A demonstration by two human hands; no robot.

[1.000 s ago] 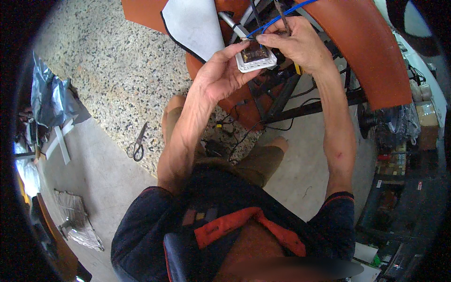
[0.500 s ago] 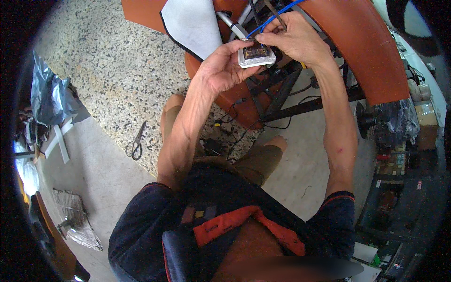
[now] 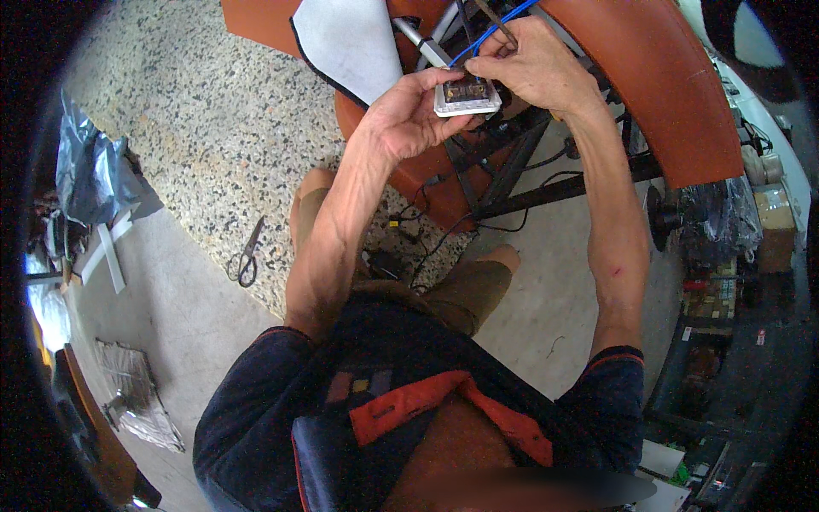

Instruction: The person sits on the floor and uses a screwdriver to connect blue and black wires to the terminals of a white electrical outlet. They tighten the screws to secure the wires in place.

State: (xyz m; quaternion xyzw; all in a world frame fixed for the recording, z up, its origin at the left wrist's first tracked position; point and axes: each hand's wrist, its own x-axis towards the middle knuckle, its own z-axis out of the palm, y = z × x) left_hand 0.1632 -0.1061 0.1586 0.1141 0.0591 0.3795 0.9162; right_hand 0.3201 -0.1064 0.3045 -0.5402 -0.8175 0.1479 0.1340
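In the head view, the left hand (image 3: 405,119) is clamped on a white square plate (image 3: 466,110), which the person holds up in front of the body, with its thumb over the far left corner and its fingers beneath. A dark block (image 3: 466,91) with brass-coloured spots sits on the plate's upper face. The right hand (image 3: 546,70) is at the plate's far right corner, its thumb and fingers drawn in close to the block; I cannot tell whether they are clamped on a wire. Blue wires (image 3: 508,20) run to the block from beyond the plate, and a dark strip (image 3: 496,23) passes by the right hand's fingers. A silver bar (image 3: 420,43) slants just beyond the plate, and a white sheet (image 3: 350,47) with black edging lies to its left. To the plate's right curves an orange-brown panel (image 3: 653,85). A black metal frame (image 3: 537,200) stands below and to the right of the plate. Well to its left and nearer the person, scissors (image 3: 248,256) lie on a speckled surface (image 3: 230,145).
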